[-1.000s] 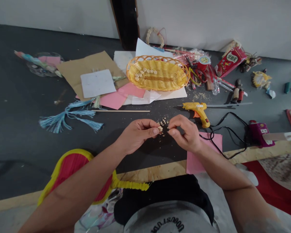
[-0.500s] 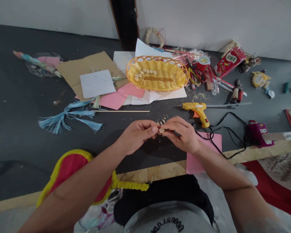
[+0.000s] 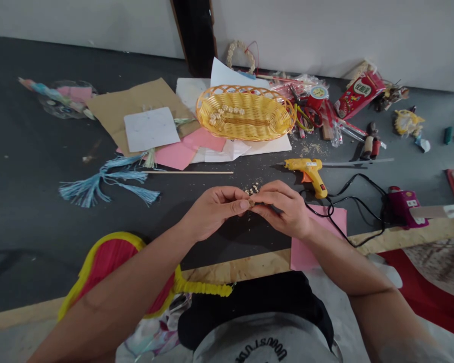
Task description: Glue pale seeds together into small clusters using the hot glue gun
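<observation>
Over the dark tabletop, my left hand (image 3: 220, 210) and my right hand (image 3: 283, 207) meet, fingertips pinched together on a small beige flower-shaped piece (image 3: 251, 203). The left thumb lies across it, so most of the piece is hidden. Just beyond the fingertips, pale crumbs and tiny bits (image 3: 252, 188) are scattered on the table. Farther back, a yellow woven basket (image 3: 245, 132) holds several similar beige flowers (image 3: 232, 110). To the right of my hands lies a yellow glue gun (image 3: 310, 174) with an orange trigger.
A thin wooden stick (image 3: 191, 172) and blue tassels (image 3: 94, 184) lie left. A pink sheet (image 3: 300, 254) is under my right forearm, near the black cable (image 3: 357, 200). A red and yellow fan (image 3: 117, 262) lies at the front edge. Red scissors (image 3: 315, 117) sit beside the basket.
My left thumb has shifted slightly right over the small flower, which showed its face before and is now mostly covered. Both hands otherwise stay in place.
</observation>
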The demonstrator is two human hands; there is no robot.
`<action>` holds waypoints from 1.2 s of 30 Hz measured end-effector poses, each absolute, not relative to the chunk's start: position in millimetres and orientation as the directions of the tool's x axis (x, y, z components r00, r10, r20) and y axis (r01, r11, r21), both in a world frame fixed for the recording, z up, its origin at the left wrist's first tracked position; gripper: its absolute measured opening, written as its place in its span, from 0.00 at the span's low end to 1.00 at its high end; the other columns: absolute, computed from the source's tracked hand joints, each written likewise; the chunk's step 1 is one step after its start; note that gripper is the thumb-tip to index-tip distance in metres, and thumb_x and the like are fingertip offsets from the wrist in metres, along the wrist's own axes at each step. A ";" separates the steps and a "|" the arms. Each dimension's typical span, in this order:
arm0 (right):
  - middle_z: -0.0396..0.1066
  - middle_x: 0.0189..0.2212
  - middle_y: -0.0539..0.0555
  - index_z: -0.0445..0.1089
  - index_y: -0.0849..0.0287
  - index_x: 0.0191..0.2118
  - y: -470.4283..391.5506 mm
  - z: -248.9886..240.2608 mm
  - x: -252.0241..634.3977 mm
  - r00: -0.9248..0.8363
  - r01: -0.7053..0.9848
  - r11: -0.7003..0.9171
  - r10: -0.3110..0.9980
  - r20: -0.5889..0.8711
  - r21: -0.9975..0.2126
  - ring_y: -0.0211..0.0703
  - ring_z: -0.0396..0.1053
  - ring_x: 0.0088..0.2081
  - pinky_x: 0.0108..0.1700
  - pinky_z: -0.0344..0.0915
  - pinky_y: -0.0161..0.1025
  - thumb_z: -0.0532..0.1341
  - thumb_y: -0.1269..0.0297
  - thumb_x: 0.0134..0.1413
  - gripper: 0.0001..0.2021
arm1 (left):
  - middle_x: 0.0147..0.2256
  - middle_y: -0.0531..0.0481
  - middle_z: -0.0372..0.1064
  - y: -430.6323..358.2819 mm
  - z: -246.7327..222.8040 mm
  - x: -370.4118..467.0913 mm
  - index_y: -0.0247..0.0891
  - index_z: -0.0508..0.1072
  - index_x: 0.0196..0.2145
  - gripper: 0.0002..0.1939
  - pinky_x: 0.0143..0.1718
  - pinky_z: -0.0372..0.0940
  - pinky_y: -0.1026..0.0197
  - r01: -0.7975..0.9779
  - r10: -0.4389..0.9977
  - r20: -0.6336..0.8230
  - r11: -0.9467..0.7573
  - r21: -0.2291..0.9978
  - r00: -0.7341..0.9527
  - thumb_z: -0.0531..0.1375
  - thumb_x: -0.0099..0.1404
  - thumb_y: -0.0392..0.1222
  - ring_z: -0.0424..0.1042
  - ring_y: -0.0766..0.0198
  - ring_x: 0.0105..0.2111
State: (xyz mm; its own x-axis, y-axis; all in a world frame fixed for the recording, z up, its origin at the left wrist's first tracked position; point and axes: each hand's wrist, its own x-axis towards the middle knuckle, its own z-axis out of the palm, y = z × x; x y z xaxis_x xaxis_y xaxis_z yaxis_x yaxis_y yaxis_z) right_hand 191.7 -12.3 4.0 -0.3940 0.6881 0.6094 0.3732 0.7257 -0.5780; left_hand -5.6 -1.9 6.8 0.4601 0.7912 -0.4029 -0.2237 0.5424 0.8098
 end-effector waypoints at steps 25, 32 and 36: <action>0.71 0.34 0.54 0.69 0.58 0.39 -14.4 5.4 188.4 -0.433 0.325 0.757 0.652 0.622 -0.567 0.38 0.72 0.36 0.39 0.73 0.35 0.61 0.74 0.58 0.05 | 0.26 0.52 0.71 -2.7 1.6 -5.7 0.34 0.78 0.28 0.18 0.31 0.59 0.65 -0.138 0.782 -0.371 0.496 0.858 0.501 0.74 0.47 0.50 0.65 0.68 0.27; 0.67 0.31 0.52 0.62 0.56 0.35 -14.6 7.7 190.1 -0.399 0.325 0.670 0.737 0.545 -0.668 0.40 0.67 0.35 0.37 0.68 0.39 0.55 0.72 0.62 0.05 | 0.26 0.52 0.71 -2.6 0.8 -7.4 0.33 0.78 0.28 0.18 0.31 0.59 0.66 -0.147 0.772 -0.356 0.495 0.857 0.526 0.74 0.49 0.51 0.65 0.69 0.27; 0.61 0.29 0.50 0.60 0.56 0.33 -13.0 2.0 194.0 -0.220 0.238 0.550 0.833 0.508 -0.800 0.39 0.63 0.32 0.36 0.63 0.40 0.51 0.69 0.66 0.08 | 0.27 0.50 0.72 -2.2 2.6 -7.7 0.32 0.79 0.29 0.21 0.31 0.60 0.66 -0.169 0.780 -0.358 0.501 0.849 0.513 0.75 0.46 0.53 0.66 0.69 0.28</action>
